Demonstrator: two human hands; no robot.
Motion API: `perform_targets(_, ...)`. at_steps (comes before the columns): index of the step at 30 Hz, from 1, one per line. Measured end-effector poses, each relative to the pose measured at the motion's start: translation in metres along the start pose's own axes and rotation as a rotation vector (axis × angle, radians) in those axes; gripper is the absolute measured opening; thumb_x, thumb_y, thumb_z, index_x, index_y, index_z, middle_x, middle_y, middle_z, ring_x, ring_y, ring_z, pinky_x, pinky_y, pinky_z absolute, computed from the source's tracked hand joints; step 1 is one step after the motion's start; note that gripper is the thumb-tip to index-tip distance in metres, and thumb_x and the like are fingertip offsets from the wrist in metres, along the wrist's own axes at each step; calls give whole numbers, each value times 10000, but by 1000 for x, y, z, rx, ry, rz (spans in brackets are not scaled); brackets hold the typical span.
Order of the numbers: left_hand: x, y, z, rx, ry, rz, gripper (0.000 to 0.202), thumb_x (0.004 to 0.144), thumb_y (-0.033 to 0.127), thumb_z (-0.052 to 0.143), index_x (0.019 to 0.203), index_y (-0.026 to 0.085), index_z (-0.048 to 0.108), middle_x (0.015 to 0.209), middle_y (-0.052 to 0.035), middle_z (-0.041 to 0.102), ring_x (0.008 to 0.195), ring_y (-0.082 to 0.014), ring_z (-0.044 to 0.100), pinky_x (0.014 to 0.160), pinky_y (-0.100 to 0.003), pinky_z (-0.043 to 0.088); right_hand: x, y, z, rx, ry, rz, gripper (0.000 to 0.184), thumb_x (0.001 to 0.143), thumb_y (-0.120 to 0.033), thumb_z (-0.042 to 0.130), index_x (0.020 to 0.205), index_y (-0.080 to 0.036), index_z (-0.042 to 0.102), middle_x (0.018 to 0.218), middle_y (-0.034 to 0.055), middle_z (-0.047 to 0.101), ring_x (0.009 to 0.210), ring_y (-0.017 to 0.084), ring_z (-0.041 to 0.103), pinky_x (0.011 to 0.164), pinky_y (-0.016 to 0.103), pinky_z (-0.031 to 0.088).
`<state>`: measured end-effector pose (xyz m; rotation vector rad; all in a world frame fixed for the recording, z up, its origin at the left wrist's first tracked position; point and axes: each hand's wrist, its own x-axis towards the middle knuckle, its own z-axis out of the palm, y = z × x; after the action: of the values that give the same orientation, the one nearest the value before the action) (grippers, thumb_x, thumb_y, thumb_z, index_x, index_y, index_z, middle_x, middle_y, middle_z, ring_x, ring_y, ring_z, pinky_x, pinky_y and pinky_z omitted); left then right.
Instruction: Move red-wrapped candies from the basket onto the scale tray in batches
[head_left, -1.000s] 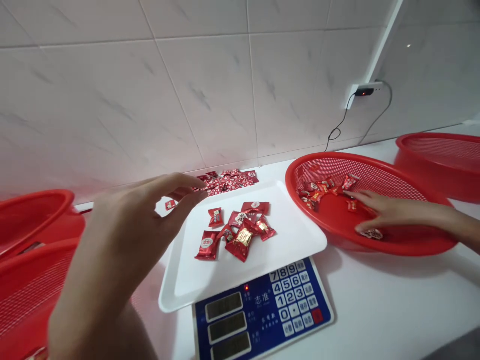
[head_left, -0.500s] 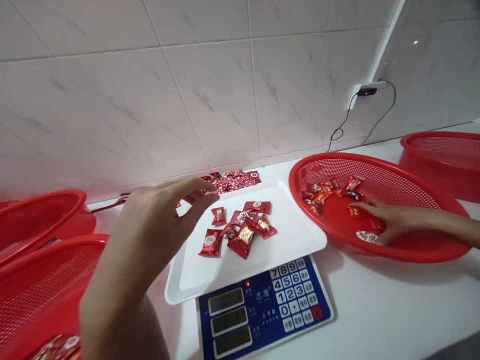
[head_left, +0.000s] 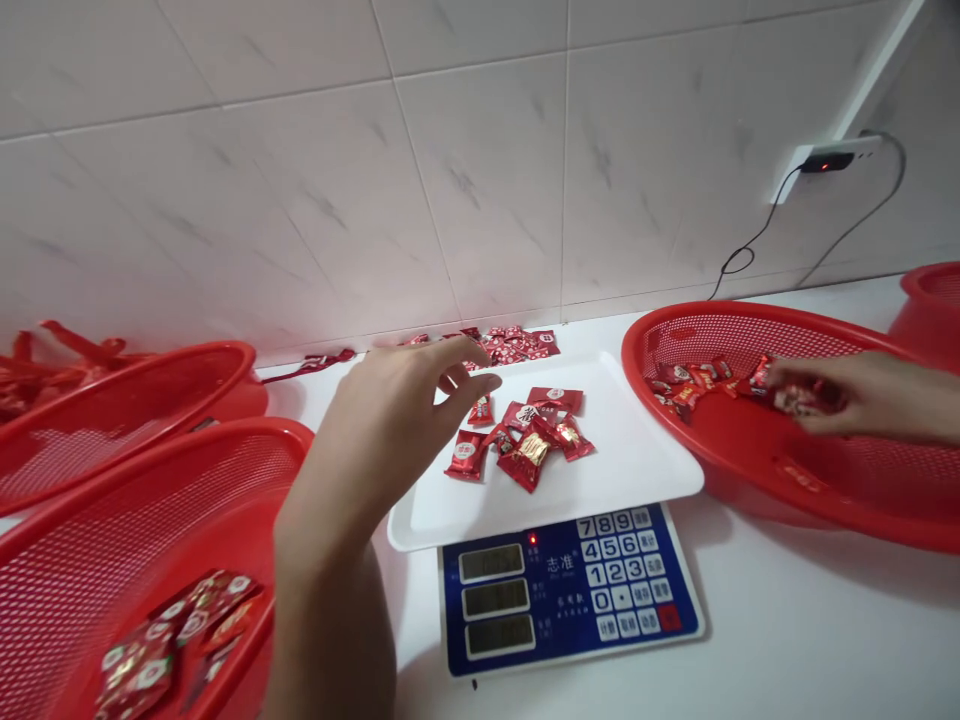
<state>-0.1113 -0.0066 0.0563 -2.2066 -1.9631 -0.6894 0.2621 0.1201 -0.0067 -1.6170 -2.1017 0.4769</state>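
Note:
My left hand point(head_left: 405, 420) hovers over the left edge of the white tray point(head_left: 637, 480), fingers curved, thumb and forefinger apart, with nothing visible between them. On the tray lie several red wrapped candies point(head_left: 529, 450), one with gold on its wrapper. Under the tray stands a blue weighing scale point(head_left: 570, 600) with number keys and small displays. At the right, my right hand point(head_left: 877, 400) is inside a red mesh basket point(head_left: 757, 470), its fingers closed round wrapped candies point(head_left: 801, 398), slightly blurred. More candies point(head_left: 694, 380) lie at the basket's left side.
At the left are two red baskets; the nearer basket point(head_left: 172, 480) holds red packets point(head_left: 142, 660). Small patterned red packets point(head_left: 517, 345) lie along the tiled wall. A socket strip point(head_left: 825, 165) with a black plug and cable is on the wall; another red basket point(head_left: 934, 310) stands far right.
My right hand has moved up within the basket and closed on candies. The left hand keeps hovering by the tray. The view has turned left, showing more of the left baskets.

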Motion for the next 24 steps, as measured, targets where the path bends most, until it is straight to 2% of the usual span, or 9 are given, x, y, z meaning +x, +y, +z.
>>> perform_targets(1,0,1,0,-2,2,-7,148,894,330,586,923,232,693,789,16,729,697,-175,638,592,-284,383,-2,-16,-6,-50,-22,17,247,623,0,786,670,-220,684,588,-8,615,529,114,544,548,294,394)
perform_targets(3,0,2,0,-4,-8,-29,129,895,319,597,932,245,695,788,29,727,698,-173,638,593,-281,379,-10,-48,-11,-73,136,-17,200,700,-194,810,845,-272,695,708,-4,655,607,139,582,560,309,396)
perform_targets(4,1,3,0,-4,-18,-42,119,896,314,602,930,249,696,784,33,726,701,-174,640,592,-279,377,-16,-64,-10,-26,195,-81,227,722,-295,802,917,-293,686,772,0,667,638,149,595,555,306,403)
perform_targets(6,2,4,1,-9,-30,-56,111,897,320,615,934,251,695,784,35,725,702,-175,642,591,-277,374,-26,-95,1,129,193,-235,303,759,-460,753,1000,-309,652,840,5,661,688,168,606,548,293,434)
perform_targets(8,2,7,3,-45,-35,-43,128,899,349,629,948,248,692,799,32,727,705,-173,645,595,-273,377,-31,-123,19,246,53,-346,297,829,-490,684,1043,-302,598,821,-9,631,697,161,597,561,281,452)
perform_targets(12,4,18,12,-245,-117,-1,211,960,434,541,993,272,672,804,43,719,706,-160,638,596,-259,387,-24,-162,54,420,-217,-432,292,885,-373,619,1147,-278,534,813,-21,613,705,158,591,596,280,465)
perform_targets(15,8,21,21,-212,-108,-48,278,996,430,470,906,229,640,710,30,676,626,-159,577,554,-273,340,-17,-171,67,462,-308,-492,385,903,-286,555,1279,-276,474,877,-5,644,765,172,617,675,305,486)
perform_targets(19,14,13,28,-98,-164,-67,298,970,345,537,716,195,584,612,27,605,555,-148,489,527,-287,285,-15,-166,71,354,-378,-514,461,906,-277,530,1356,-261,431,963,32,680,860,210,642,739,342,491)
perform_targets(24,17,7,28,-190,-194,-70,192,930,282,577,770,203,647,725,15,690,657,-156,581,593,-274,355,-8,-159,70,315,-371,-498,451,869,-243,562,1318,-260,521,1071,65,685,953,241,651,796,362,503)
